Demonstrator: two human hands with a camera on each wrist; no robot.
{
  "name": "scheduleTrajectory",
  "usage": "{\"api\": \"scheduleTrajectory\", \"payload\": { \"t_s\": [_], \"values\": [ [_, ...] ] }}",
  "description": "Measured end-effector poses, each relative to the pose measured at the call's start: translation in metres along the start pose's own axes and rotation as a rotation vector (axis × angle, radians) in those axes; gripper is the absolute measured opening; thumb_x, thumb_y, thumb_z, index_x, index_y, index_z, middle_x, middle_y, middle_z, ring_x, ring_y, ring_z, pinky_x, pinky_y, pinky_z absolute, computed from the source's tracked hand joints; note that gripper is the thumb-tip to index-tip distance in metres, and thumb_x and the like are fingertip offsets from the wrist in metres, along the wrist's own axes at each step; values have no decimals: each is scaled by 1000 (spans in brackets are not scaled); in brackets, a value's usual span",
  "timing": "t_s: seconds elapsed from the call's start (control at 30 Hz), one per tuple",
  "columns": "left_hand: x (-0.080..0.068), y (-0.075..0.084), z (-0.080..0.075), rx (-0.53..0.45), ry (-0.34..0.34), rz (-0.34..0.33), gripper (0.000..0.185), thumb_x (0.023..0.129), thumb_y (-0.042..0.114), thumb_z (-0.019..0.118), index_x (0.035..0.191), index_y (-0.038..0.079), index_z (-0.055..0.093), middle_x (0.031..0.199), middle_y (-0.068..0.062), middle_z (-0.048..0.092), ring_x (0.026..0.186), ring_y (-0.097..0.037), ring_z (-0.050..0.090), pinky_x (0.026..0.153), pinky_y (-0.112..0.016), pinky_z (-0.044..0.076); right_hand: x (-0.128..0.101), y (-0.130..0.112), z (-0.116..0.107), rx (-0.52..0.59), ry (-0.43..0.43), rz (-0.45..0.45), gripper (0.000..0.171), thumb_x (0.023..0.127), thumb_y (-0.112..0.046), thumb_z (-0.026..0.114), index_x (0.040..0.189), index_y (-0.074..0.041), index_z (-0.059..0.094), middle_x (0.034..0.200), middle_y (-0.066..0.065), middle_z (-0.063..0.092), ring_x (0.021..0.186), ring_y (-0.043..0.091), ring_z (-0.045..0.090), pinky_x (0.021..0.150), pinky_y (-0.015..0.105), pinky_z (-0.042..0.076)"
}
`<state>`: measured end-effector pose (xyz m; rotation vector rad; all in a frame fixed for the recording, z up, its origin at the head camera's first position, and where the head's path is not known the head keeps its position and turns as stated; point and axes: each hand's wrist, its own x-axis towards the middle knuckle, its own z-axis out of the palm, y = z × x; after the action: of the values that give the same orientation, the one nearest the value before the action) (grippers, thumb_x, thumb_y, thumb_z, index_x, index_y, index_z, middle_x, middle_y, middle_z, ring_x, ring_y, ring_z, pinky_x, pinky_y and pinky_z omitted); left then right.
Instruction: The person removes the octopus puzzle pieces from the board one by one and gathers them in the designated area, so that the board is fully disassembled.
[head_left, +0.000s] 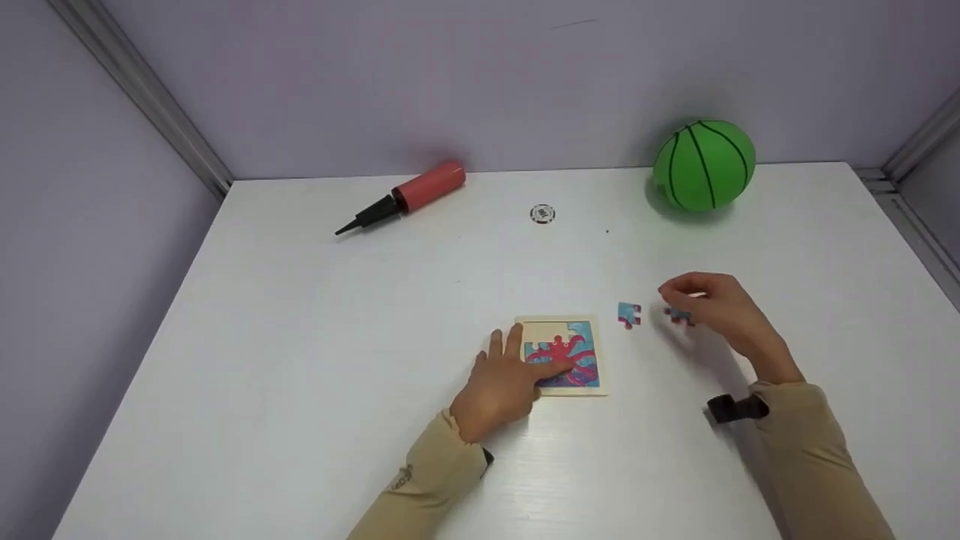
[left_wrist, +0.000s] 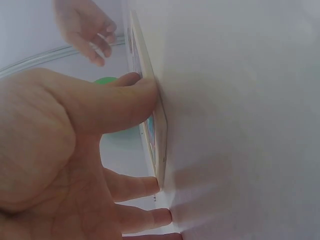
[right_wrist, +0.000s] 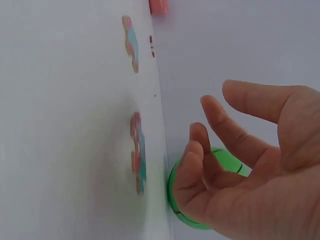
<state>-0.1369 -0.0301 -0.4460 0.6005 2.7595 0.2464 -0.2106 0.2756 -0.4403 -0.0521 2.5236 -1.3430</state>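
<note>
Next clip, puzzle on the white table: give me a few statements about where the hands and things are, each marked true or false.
1. The left hand rests on the puzzle board. True.
2. The right hand grips a loose puzzle piece. False: its fingers are spread just over the piece, not closed on it.
3. A second loose piece lies between the board and the right hand. True.
4. The green ball sits at the near left corner. False: it is at the far right, by the wall.
5. The pump stands upright. False: it lies on its side.
</note>
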Motion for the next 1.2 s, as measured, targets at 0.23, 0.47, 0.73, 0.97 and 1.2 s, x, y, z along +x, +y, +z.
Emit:
{"api": "scheduleTrajectory", "payload": {
  "t_s": [0.23,0.47,0.73,0.97,1.2],
  "values": [
    [1,0,-2,-15,-30,-14,53,93,20,61,137,47,48,152,-25,23,135,-48,27,102,-57,35,7,-17,36,42,-147,-73,37,94,-28,63,114,3,64,102,17,65,84,24,59,72,29,52],
    [0,-1,-4,-19,-51,-28,52,94,23,59,138,47,47,153,-24,22,135,-48,26,102,-58,35,18,-39,69,18,-172,-122,31,93,-26,63,111,-1,68,106,13,63,89,26,58,77,32,50],
    [2,0,-3,-16,-75,-44,52,96,24,57,139,50,44,155,-22,19,137,-47,24,103,-56,34,23,-44,82,-86,-202,-172,25,93,-25,64,107,-4,70,100,9,65,80,22,58,69,31,48],
    [1,0,0,37,-68,-32,55,96,20,54,140,51,41,153,-22,20,136,-44,26,102,-54,36,24,-40,81,-116,-205,-149,26,93,-25,63,109,-5,71,98,7,67,78,21,58,68,30,49],
    [1,0,-2,16,-57,-17,54,95,22,56,139,50,43,153,-23,21,135,-45,27,101,-56,37,21,-42,80,-159,-188,-108,27,94,-23,61,110,-4,71,99,8,67,77,20,57,69,29,49]
  ]
}}
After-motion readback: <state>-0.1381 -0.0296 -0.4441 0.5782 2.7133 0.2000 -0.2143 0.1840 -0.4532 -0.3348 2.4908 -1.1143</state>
